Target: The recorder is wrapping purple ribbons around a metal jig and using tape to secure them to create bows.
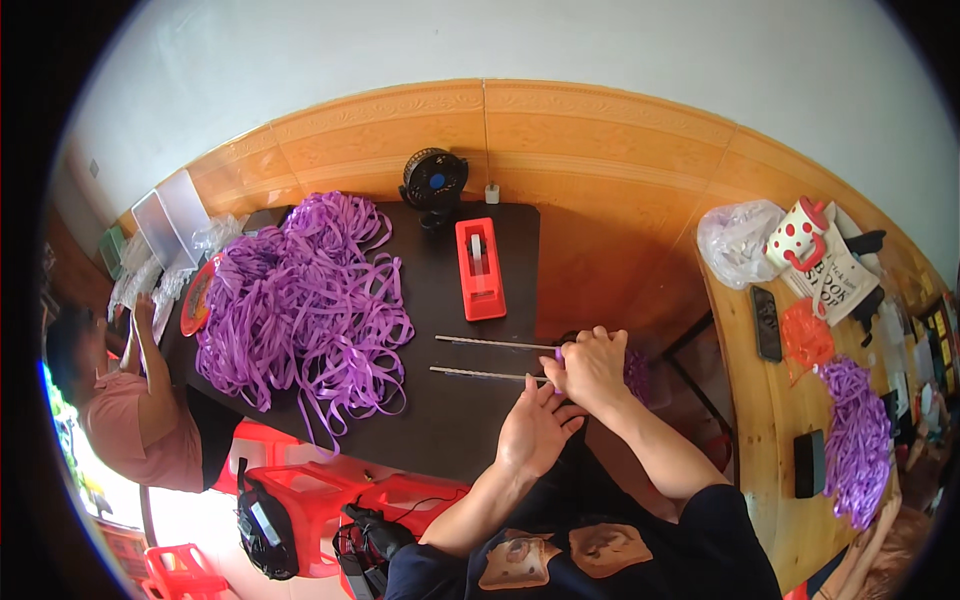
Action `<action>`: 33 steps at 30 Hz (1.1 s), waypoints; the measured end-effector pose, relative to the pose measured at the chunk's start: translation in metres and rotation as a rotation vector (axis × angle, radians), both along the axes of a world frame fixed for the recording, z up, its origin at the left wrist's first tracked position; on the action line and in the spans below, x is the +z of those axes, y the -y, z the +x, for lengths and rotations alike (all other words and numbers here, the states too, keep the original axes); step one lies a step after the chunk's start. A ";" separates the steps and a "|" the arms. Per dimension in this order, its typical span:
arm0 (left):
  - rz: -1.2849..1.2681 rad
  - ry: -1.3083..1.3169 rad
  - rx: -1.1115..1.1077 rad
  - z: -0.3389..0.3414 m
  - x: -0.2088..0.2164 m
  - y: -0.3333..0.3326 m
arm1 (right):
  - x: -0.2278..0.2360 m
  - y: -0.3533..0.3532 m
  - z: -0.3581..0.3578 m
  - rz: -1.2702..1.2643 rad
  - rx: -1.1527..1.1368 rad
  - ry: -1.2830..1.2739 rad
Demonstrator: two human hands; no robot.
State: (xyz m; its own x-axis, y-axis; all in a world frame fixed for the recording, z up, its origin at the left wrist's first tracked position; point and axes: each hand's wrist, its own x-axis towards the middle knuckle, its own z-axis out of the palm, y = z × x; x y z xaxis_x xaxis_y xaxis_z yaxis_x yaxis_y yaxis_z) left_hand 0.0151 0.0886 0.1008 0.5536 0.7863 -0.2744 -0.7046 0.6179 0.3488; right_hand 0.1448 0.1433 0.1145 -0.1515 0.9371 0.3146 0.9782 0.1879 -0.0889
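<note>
- A dark table (450, 435) stands against orange wall panelling (610, 150); a red tape dispenser (487, 306) sits on it, beyond two thin metal rods (480, 374).
- Your purple ribbon (560, 353) is at the rods' near ends, by the table's right edge; a loose ribbon heap (300, 290) covers the table's left part.
- Your right hand (594, 372) curls over those ends, fingers apparently pinching the ribbon.
- Your left hand (535, 432) is palm up below, outer fingers loosely spread; whether its thumb and forefinger grip anything, you cannot tell.
- You seem to be winding ribbon around the rods; the next move likely calls for even tension.
</note>
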 end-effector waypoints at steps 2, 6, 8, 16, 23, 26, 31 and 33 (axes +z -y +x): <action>0.012 -0.016 -0.007 0.000 0.001 0.000 | -0.006 0.003 0.002 0.042 0.016 -0.100; 0.013 -0.030 -0.010 0.000 0.002 0.000 | -0.018 0.004 0.008 0.237 0.046 -0.170; 0.026 -0.030 -0.016 -0.001 0.002 0.000 | -0.020 0.003 0.010 0.226 0.106 -0.358; -0.007 -0.068 0.010 -0.002 0.005 0.000 | -0.036 0.004 0.041 -0.489 0.248 -1.471; 0.003 -0.051 -0.008 0.001 0.004 -0.001 | -0.049 0.007 0.056 -0.504 0.210 -1.612; 0.012 -0.056 -0.009 0.001 0.005 -0.001 | -0.055 0.009 0.055 -0.511 0.163 -1.683; -0.008 -0.097 0.017 0.002 0.008 0.001 | -0.047 0.015 0.043 -0.582 0.165 -1.862; -0.002 -0.095 0.019 0.002 0.007 0.000 | -0.043 0.017 0.041 -0.668 0.220 -1.916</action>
